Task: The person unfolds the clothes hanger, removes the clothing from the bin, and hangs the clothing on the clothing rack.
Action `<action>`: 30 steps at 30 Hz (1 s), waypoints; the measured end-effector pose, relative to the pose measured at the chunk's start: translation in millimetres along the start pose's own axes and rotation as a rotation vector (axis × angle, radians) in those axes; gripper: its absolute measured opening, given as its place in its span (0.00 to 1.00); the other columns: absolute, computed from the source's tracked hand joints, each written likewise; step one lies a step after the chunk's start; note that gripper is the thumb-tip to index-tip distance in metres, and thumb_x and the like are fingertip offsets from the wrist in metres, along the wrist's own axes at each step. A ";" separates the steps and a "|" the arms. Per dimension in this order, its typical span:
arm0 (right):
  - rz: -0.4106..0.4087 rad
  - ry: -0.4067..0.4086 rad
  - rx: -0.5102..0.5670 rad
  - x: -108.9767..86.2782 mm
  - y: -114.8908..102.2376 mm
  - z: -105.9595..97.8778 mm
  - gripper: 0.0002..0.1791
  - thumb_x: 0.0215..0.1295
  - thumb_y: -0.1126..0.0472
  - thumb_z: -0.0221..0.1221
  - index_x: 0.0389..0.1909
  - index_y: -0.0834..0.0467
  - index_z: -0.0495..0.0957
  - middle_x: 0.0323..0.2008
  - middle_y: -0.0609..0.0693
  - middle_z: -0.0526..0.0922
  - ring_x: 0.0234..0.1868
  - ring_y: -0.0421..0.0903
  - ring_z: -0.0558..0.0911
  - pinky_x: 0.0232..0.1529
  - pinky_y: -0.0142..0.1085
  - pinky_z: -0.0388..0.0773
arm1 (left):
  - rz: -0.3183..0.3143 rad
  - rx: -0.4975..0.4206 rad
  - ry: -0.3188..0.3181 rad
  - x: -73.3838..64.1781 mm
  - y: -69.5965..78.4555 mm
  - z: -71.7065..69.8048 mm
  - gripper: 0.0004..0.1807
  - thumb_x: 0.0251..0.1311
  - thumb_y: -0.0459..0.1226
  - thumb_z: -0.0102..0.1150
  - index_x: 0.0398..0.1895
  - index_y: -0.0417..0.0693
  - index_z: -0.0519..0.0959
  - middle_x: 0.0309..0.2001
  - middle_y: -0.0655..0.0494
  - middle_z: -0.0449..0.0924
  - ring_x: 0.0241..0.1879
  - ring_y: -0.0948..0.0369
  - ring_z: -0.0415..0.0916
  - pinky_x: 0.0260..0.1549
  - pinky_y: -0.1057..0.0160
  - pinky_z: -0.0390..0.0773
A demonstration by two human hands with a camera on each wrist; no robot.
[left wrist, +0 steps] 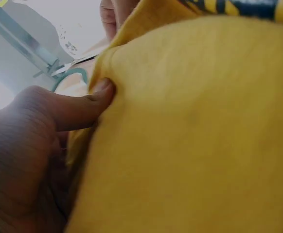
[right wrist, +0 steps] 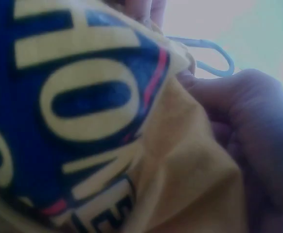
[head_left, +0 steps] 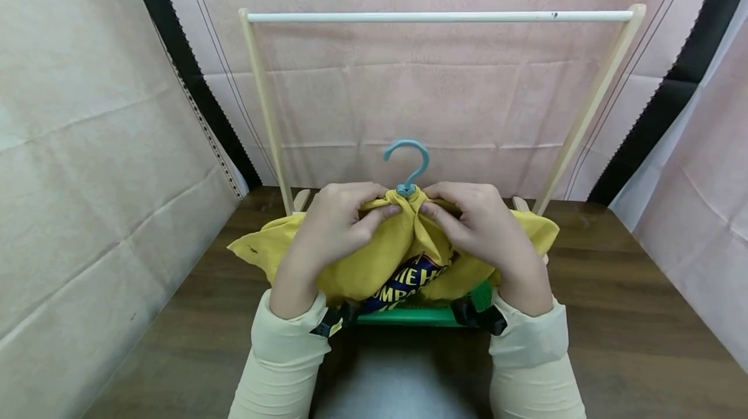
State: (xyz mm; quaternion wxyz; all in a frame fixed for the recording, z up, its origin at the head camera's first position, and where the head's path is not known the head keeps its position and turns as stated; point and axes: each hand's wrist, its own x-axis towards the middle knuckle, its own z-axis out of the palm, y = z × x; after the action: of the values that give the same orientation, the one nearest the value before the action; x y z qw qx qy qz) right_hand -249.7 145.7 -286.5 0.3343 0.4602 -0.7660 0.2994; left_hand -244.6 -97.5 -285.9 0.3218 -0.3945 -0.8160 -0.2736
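Observation:
A yellow T-shirt [head_left: 356, 263] with a dark blue printed patch hangs bunched between both hands. From its neckline rises the hook of a light blue hanger [head_left: 425, 162]; the rest of the hanger is hidden inside the cloth. My left hand [head_left: 336, 221] pinches the shirt's neck edge just left of the hook, thumb in front, as the left wrist view also shows. On the other side my right hand [head_left: 482, 224] pinches the neckline the same way. In the right wrist view the print [right wrist: 93, 97] fills much of the frame beside the right thumb.
Behind the shirt stands a drying rack with cream posts [head_left: 265, 101] and a white top bar [head_left: 438, 17]. A green basket [head_left: 409, 317] sits beneath the shirt on the brown wooden table [head_left: 631, 315]. Pale cloth walls [head_left: 87, 178] enclose the table at the back and sides.

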 end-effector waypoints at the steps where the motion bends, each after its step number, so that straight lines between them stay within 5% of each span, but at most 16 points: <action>1: 0.011 -0.001 -0.012 -0.4 0.8 -0.8 0.07 0.64 0.69 0.66 0.40 0.56 0.86 0.30 0.41 0.83 0.21 0.34 0.71 0.25 0.25 0.68 | -0.018 0.040 -0.006 -1.0 0.0 -2.2 0.08 0.67 0.45 0.65 0.37 0.52 0.85 0.31 0.65 0.82 0.25 0.67 0.72 0.26 0.65 0.73; 6: 0.088 0.008 -0.070 -6.7 6.2 -9.7 0.04 0.67 0.66 0.65 0.39 0.55 0.86 0.27 0.40 0.80 0.22 0.35 0.70 0.26 0.25 0.65 | -0.116 0.161 -0.027 -8.5 -2.0 -18.3 0.16 0.66 0.54 0.63 0.48 0.57 0.85 0.43 0.66 0.85 0.37 0.65 0.77 0.34 0.60 0.76; 10: 0.096 0.005 -0.057 -9.8 10.2 -16.2 0.03 0.68 0.65 0.64 0.38 0.56 0.86 0.26 0.40 0.78 0.22 0.36 0.69 0.26 0.26 0.64 | -0.155 0.108 -0.078 -12.4 -5.6 -26.5 0.11 0.65 0.53 0.65 0.43 0.61 0.86 0.34 0.71 0.81 0.28 0.67 0.71 0.28 0.61 0.73; 18: 0.085 -0.006 -0.053 -8.9 8.9 -14.7 0.04 0.69 0.66 0.63 0.39 0.56 0.85 0.26 0.40 0.77 0.22 0.36 0.68 0.25 0.26 0.64 | -0.110 0.047 -0.156 -11.1 -12.5 -21.9 0.06 0.67 0.46 0.65 0.32 0.59 0.83 0.18 0.69 0.67 0.18 0.68 0.63 0.19 0.63 0.65; 30: 0.053 -0.006 -0.048 -4.2 2.9 -7.7 0.06 0.65 0.70 0.65 0.40 0.58 0.84 0.29 0.42 0.80 0.23 0.35 0.70 0.26 0.25 0.66 | -0.064 -0.097 -0.172 -7.0 -11.0 -15.7 0.03 0.66 0.35 0.66 0.40 0.50 0.87 0.32 0.66 0.84 0.23 0.68 0.69 0.24 0.66 0.71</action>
State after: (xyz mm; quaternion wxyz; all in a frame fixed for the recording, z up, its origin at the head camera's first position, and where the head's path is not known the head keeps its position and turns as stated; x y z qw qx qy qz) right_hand -249.0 154.8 -285.6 0.3350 0.4325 -0.7859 0.2881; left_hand -245.4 -117.7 -283.1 0.2221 -0.4053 -0.8386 -0.2884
